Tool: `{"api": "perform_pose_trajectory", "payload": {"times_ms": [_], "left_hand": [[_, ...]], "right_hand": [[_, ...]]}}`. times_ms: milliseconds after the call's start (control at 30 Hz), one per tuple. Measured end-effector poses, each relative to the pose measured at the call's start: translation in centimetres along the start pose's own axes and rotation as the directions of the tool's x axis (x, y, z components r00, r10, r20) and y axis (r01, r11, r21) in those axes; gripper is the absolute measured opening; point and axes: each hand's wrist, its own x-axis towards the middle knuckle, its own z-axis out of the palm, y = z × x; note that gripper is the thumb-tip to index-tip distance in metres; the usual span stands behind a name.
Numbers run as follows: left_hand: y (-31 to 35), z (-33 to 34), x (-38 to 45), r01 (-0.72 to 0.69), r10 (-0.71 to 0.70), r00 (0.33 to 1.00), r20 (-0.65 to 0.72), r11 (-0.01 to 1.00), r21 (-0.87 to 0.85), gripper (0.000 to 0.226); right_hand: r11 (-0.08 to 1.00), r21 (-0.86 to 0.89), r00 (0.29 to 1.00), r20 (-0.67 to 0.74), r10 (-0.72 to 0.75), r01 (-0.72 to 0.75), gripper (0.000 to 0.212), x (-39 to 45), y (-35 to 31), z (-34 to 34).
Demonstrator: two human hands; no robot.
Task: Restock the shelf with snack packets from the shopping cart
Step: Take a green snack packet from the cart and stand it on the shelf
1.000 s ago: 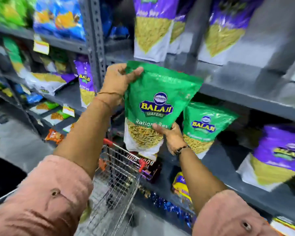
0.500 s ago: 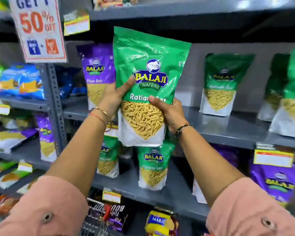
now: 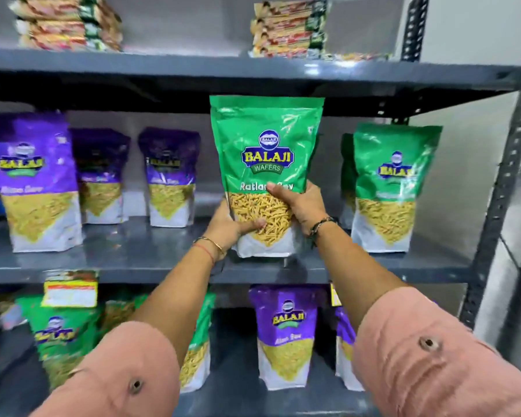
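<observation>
— Which packet is going up?

— The green snack packet (image 3: 266, 164), marked Balaji Wafers, with yellow sev showing on its lower front above a white base. It is standing upright, facing outward.

— Where is it sitting?

— Its base is resting at the front of the grey middle shelf (image 3: 127, 260), between purple packets (image 3: 169, 176) on one side and another green packet (image 3: 388, 188) on the other.

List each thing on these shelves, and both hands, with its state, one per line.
Green packet in hand: upright, sealed, base at the middle shelf.
Left hand: gripping its lower left side.
Right hand: gripping its right side.
Green packet at right: standing upright on the shelf.
Purple packets: standing upright in a row at left.
Flat packs on top shelf: stacked lying down.
</observation>
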Motion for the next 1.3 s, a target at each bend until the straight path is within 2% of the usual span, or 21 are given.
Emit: {"api": "perform_pose_trajectory", "payload": {"times_ms": [100, 233, 333, 400, 467, 500, 567, 667, 800, 900, 1167, 1300], "left_hand": [[-2.0, 2.5, 2.3, 0.051, -0.051, 0.999, 0.010, 0.997, -0.049, 0.062], [-5.0, 5.5, 3.5, 0.075, -0.070, 0.996, 0.060, 0.994, -0.084, 0.060], [-5.5, 6.5, 4.5, 0.071, -0.066, 0.994, 0.091, 0.996, -0.052, 0.061], [-5.5, 6.2, 5.1, 0.093, -0.096, 0.988, 0.124, 0.995, 0.027, 0.067], [-5.8, 5.6, 5.5, 0.086, -0.109, 0.979, 0.170, 0.987, 0.137, 0.091], [-5.9, 5.4, 5.5, 0.074, -0.111, 0.976, 0.184, 0.977, 0.199, 0.103], [-6.3, 5.2, 5.5, 0.066, -0.115, 0.979, 0.168, 0.959, 0.275, 0.111], [-6.7, 5.1, 5.4, 0.058, -0.094, 0.990, 0.105, 0.953, 0.299, 0.105], [-7.1, 5.2, 5.5, 0.022, -0.045, 0.997, 0.066, 0.952, 0.306, 0.086], [-7.1, 5.1, 5.7, 0.016, -0.031, 0.999, 0.043, 0.948, 0.318, 0.082], [-7.3, 4.8, 6.1, 0.060, -0.072, 0.997, 0.023, 0.940, 0.337, 0.083], [-7.7, 4.3, 6.4, 0.109, -0.136, 0.989, 0.053, 0.931, 0.349, 0.106]], "right_hand": [[0.999, -0.033, 0.999, -0.054, 0.006, -0.007, 0.037, 1.7, 1.3, -2.5], [0.996, -0.082, 0.990, -0.140, 0.035, -0.047, 0.073, 2.5, 4.3, -5.6], [0.980, -0.180, 0.993, -0.094, 0.066, -0.082, 0.097, 2.4, 5.9, -7.4], [0.975, -0.196, 0.994, -0.030, 0.102, -0.105, 0.093, 2.2, 6.5, -8.2], [0.969, -0.220, 0.992, 0.025, 0.126, -0.117, 0.083, 2.0, 7.1, -8.9], [0.961, -0.250, 0.990, 0.044, 0.134, -0.119, 0.083, 1.9, 7.4, -9.1], [0.947, -0.296, 0.987, 0.062, 0.147, -0.122, 0.087, 1.7, 7.9, -9.4], [0.921, -0.366, 0.987, 0.030, 0.157, -0.136, 0.081, 1.8, 8.5, -9.5], [0.887, -0.444, 0.989, 0.013, 0.150, -0.129, 0.071, 2.0, 8.7, -9.1], [0.872, -0.476, 0.992, -0.001, 0.127, -0.112, 0.069, 2.3, 9.0, -8.7], [0.800, -0.593, 0.995, -0.008, 0.104, -0.089, 0.068, 2.2, 8.4, -8.6], [0.749, -0.655, 0.989, 0.018, 0.143, -0.097, 0.081, 2.6, 8.3, -9.1]]}}
